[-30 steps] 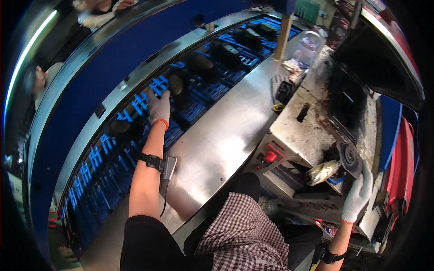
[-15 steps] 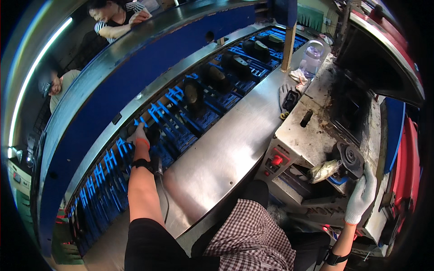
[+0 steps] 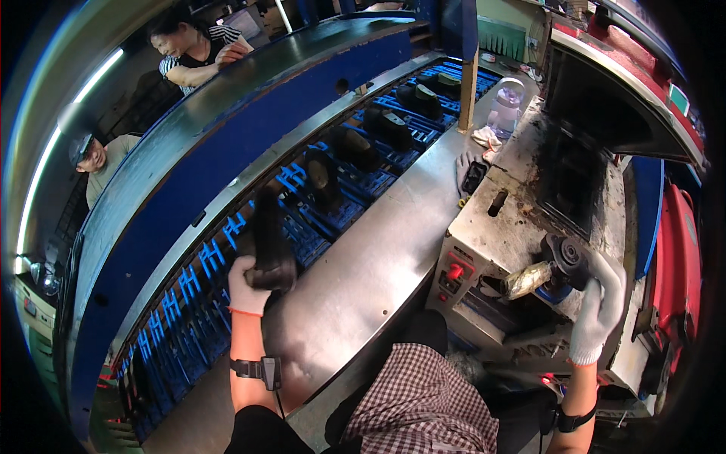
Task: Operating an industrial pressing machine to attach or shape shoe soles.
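Note:
My left hand point(image 3: 247, 289), in a white glove with an orange cuff, is closed on a dark boot point(image 3: 272, 246). It holds the boot tilted over the near edge of a conveyor point(image 3: 178, 303) with blue slats. My right hand point(image 3: 601, 303), gloved too, curls at the right side of a black round machine part point(image 3: 566, 253); its fingertips are partly hidden. A handle wrapped in yellowish material point(image 3: 527, 281) sticks out from that part. Farther along the conveyor stand several dark shoes point(image 3: 387, 126).
A steel ledge point(image 3: 378, 257) runs between conveyor and machine. The machine point(image 3: 491, 234) has a red switch point(image 3: 455, 271) and a raised black panel point(image 3: 612, 98). A clear plastic jug point(image 3: 505, 106) and gloves point(image 3: 465, 170) lie beyond. Two people point(image 3: 193, 53) are behind the blue beam point(image 3: 227, 144).
My left hand has drawn back toward me from the conveyor, bringing the dark boot with it. My right hand stays at the black machine part, its fingers more curled. The view has shifted slightly.

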Action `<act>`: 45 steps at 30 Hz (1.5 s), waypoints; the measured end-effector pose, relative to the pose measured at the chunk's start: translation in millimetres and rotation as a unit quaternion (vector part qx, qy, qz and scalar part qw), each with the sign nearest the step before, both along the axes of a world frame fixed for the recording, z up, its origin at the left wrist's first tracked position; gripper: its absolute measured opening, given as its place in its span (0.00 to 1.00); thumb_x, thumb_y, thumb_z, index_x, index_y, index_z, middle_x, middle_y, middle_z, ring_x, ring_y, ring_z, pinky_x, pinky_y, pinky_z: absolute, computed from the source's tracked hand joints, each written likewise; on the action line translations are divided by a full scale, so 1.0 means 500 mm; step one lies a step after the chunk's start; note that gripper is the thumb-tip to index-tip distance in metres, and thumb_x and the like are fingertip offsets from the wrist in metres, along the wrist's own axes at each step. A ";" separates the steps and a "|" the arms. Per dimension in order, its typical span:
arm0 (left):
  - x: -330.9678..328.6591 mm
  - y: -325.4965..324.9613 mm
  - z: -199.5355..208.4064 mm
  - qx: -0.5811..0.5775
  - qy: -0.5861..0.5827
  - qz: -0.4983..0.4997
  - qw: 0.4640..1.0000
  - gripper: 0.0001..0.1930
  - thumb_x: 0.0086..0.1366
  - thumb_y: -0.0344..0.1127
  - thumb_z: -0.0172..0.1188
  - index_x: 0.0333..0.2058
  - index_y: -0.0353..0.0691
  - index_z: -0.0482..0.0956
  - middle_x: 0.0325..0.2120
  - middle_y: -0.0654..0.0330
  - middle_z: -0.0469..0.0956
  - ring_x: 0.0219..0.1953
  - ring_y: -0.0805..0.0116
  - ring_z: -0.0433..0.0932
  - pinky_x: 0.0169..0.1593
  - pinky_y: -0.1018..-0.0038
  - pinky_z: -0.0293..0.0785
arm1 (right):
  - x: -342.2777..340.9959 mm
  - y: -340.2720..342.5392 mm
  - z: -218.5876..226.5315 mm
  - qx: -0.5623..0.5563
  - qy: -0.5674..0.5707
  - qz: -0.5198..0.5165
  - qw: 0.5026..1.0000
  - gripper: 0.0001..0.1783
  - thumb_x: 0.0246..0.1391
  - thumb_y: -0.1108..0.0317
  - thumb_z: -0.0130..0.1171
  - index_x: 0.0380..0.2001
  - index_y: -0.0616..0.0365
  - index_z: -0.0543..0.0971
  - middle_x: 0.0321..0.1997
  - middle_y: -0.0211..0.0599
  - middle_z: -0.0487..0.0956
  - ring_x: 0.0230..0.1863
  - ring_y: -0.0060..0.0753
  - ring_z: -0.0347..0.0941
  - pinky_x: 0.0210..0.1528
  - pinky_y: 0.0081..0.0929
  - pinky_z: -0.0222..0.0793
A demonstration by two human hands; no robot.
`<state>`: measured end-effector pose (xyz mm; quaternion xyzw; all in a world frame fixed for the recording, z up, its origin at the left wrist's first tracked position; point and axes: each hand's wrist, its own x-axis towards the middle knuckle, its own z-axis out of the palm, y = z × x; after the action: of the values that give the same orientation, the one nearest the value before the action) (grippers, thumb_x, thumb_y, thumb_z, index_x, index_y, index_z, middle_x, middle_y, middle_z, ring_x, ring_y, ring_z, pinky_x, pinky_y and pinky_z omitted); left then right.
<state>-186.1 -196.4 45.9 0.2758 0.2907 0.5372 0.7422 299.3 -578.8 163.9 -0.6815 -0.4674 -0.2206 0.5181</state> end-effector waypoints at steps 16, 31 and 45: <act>0.780 -0.259 0.290 0.056 -0.099 -0.426 0.898 0.24 0.73 0.39 0.58 0.64 0.38 0.72 0.61 0.51 0.78 0.62 0.52 0.77 0.71 0.52 0.68 | 0.086 0.222 0.146 -0.072 0.536 0.322 0.777 0.36 0.62 0.46 0.61 0.67 0.54 0.69 0.43 0.33 0.85 0.37 0.27 0.81 0.38 0.26 0.75; 0.913 -0.240 0.624 0.682 0.043 -0.054 0.728 0.37 0.67 0.40 0.66 0.71 0.34 0.65 0.68 0.44 0.68 0.70 0.52 0.66 0.73 0.58 0.61 | 0.309 0.221 0.243 -0.228 0.427 0.099 0.869 0.26 0.56 0.45 0.63 0.50 0.52 0.84 0.41 0.37 0.86 0.34 0.31 0.84 0.37 0.35 0.77; 1.091 -0.276 0.756 0.901 0.149 0.108 0.392 0.30 0.66 0.47 0.60 0.63 0.39 0.72 0.53 0.40 0.79 0.53 0.42 0.81 0.59 0.55 0.76 | 0.308 0.317 0.105 -0.433 0.111 -0.182 0.876 0.48 0.54 0.27 0.59 0.70 0.46 0.74 0.70 0.58 0.68 0.66 0.62 0.74 0.67 0.51 0.71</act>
<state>359.6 -334.3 423.9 0.8256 -0.2299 0.5119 -0.0586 453.2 -420.5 216.3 -0.9307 -0.3234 -0.0095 0.1710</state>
